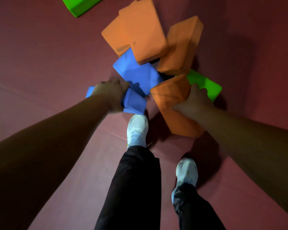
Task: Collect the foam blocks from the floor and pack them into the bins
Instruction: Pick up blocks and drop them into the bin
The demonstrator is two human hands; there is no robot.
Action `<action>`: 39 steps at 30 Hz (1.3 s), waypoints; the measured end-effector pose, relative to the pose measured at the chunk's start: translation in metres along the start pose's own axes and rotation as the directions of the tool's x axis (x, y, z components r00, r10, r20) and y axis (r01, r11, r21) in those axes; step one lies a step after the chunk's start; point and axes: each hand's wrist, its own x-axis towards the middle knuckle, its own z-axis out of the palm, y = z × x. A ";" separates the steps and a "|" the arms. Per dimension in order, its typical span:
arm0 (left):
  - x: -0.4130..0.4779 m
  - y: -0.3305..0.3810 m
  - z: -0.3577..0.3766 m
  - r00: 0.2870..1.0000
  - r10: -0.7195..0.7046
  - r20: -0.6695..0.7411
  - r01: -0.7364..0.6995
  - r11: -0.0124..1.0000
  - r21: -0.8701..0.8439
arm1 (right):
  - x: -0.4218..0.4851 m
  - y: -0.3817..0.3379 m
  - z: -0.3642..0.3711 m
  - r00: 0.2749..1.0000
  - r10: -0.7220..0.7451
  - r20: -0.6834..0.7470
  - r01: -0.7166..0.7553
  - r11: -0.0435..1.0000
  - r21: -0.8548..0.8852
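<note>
Two foam blocks are in our grip, and no bin is in view, so we cannot tell how many blocks are already packed. Our left hand has its fingers curled round a small blue block, with blue showing on either side of the hand. Our right hand grips an orange block, thumb on its near face and fingers hooked over the far edge. Between the two sets of fingers lies a larger blue block. A green block sits right against the right fingers. Past both hands a heap of orange blocks leans together, and well beyond the left fingers a second green block is cut off by the frame's edge. The maroon floor carries the pile. We judge the collecting far from done: at least six blocks wait untouched, and these two have yet to reach a bin.
</note>
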 end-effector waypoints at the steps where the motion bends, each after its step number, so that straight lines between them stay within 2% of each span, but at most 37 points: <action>1: -0.016 0.008 -0.011 1.000 -0.009 -0.012 0.008 0.998 -0.063 | -0.015 0.009 -0.013 1.000 0.010 -0.008 -0.010 1.000 0.006; 3: -0.050 0.026 -0.038 0.998 -0.059 -0.027 0.052 0.974 -0.219 | -0.049 0.027 -0.046 0.999 0.031 -0.010 -0.030 0.999 0.014; 7: -0.098 0.069 -0.090 0.993 -0.121 0.008 0.109 0.855 -0.507 | -0.111 0.079 -0.099 0.993 0.119 -0.008 -0.118 0.990 0.075; 10: -0.112 0.112 -0.119 0.994 -0.109 0.008 0.094 0.808 -0.581 | -0.158 0.109 -0.132 0.978 0.207 0.002 -0.206 0.975 0.087; 12: -0.111 0.142 -0.127 0.999 -0.047 -0.021 0.025 0.798 -0.602 | -0.183 0.124 -0.142 0.973 0.231 -0.010 -0.228 0.965 0.132; 15: -0.107 0.189 -0.132 0.995 0.059 -0.078 -0.093 0.818 -0.568 | -0.214 0.151 -0.133 0.954 0.291 -0.076 -0.271 0.941 0.200; 18: -0.120 0.235 -0.137 0.984 0.141 -0.111 -0.179 0.833 -0.524 | -0.250 0.176 -0.113 0.904 0.421 -0.082 -0.377 0.871 0.315; 22: -0.144 0.287 -0.131 0.969 0.238 -0.062 -0.239 0.854 -0.463 | -0.302 0.212 -0.074 0.825 0.563 -0.051 -0.483 0.748 0.455; 28: -0.191 0.380 -0.098 0.920 0.392 0.005 -0.361 0.852 -0.379 | -0.384 0.287 -0.004 0.731 0.682 -0.036 -0.520 0.590 0.618; 30: -0.215 0.414 -0.084 0.878 0.478 -0.001 -0.443 0.814 -0.376 | -0.414 0.318 0.022 0.682 0.731 -0.020 -0.550 0.531 0.644; 33: -0.257 0.471 -0.063 0.799 0.601 0.033 -0.552 0.753 -0.358 | -0.464 0.369 0.061 0.616 0.786 0.046 -0.548 0.387 0.742; 36: -0.305 0.537 -0.041 0.747 0.657 0.103 -0.609 0.737 -0.293 | -0.522 0.419 0.097 0.545 0.832 0.102 -0.522 0.241 0.818; 39: -0.364 0.609 -0.009 0.708 0.699 0.101 -0.674 0.711 -0.198 | -0.590 0.469 0.137 0.486 0.863 0.135 -0.477 0.133 0.869</action>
